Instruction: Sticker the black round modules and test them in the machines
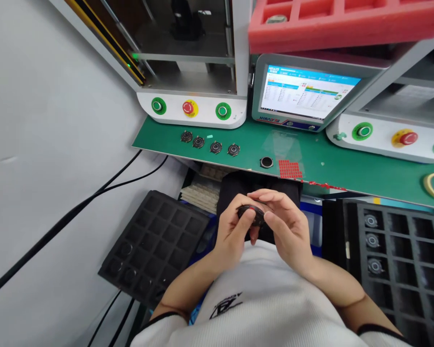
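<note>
Close in front of my body, both hands are closed around a dark round watch case (257, 218). My left hand (235, 229) grips its left side, the thumb lying over the face near a small red spot. My right hand (288, 226) holds the other side, with thumb and fingers at its edge. Beyond them on the green bench (235, 168), a single watch case (266, 162) lies beside a sheet of small red stickers (290, 169). Further left, several watch cases (216, 147) lie in a row with their backs up.
A black foam tray (155, 212) is at lower left, another tray (398, 226) with a few watch cases at right. Behind the bench edge stand two button panels (202, 112) and a monitor (307, 94). Red foam (311, 36) sits above; a tape roll (427, 185) lies right. Cables (68, 212) cross the left.
</note>
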`<state>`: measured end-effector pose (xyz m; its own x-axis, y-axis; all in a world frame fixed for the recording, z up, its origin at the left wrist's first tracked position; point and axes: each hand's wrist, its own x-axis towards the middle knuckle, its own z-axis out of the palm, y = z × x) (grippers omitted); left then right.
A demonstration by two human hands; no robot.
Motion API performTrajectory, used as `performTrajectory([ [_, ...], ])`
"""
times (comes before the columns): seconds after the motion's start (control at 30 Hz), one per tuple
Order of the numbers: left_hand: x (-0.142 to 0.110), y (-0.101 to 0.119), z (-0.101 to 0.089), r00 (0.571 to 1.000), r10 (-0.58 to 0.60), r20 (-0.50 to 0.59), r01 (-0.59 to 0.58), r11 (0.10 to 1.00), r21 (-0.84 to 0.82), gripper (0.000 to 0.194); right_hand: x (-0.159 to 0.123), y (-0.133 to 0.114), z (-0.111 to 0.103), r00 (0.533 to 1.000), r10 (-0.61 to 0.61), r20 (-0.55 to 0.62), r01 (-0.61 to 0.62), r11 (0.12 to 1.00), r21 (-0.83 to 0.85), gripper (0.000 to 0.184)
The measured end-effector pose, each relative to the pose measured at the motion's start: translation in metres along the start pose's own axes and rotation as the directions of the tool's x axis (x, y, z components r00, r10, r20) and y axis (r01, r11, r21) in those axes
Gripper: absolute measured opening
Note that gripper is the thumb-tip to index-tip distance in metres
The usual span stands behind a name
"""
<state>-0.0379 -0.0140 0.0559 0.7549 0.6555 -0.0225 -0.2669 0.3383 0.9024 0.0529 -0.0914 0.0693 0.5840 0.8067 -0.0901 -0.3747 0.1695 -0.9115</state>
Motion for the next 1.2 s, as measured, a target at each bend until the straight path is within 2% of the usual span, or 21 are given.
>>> performTrajectory([
  [0.17,-0.005,0.003,0.002,0.996,0.083,0.039,-0.089,0.975,0.202,0.02,-0.003,-0.005,0.007,0.992,0.114,0.052,-0.115,0.993,0.028,0.023],
  [0.37,-0.007,0.007,0.002,0.969,0.2,0.147,-0.238,0.913,0.33,0.018,-0.006,-0.008,0.005,0.995,0.046,0.085,-0.047,0.999,0.008,0.026],
  [0.63,-0.008,0.008,0.0,0.903,0.367,0.224,-0.43,0.757,0.492,0.022,-0.009,-0.01,0.01,0.99,0.011,0.139,-0.019,0.998,0.055,0.024],
  [0.8,-0.008,0.007,0.002,0.847,0.463,0.263,-0.521,0.621,0.586,0.024,-0.011,-0.005,0.019,0.995,-0.069,0.065,0.059,0.989,0.138,0.028],
  [1.03,-0.011,0.002,0.003,0.812,0.5,0.302,-0.545,0.463,0.699,0.025,-0.01,0.003,0.027,0.989,-0.125,-0.076,0.136,0.976,0.17,0.031],
  [1.2,-0.013,0.002,0.004,0.778,0.528,0.34,-0.558,0.334,0.76,0.023,-0.012,0.005,0.028,0.982,-0.174,-0.079,0.187,0.964,0.191,0.03],
])
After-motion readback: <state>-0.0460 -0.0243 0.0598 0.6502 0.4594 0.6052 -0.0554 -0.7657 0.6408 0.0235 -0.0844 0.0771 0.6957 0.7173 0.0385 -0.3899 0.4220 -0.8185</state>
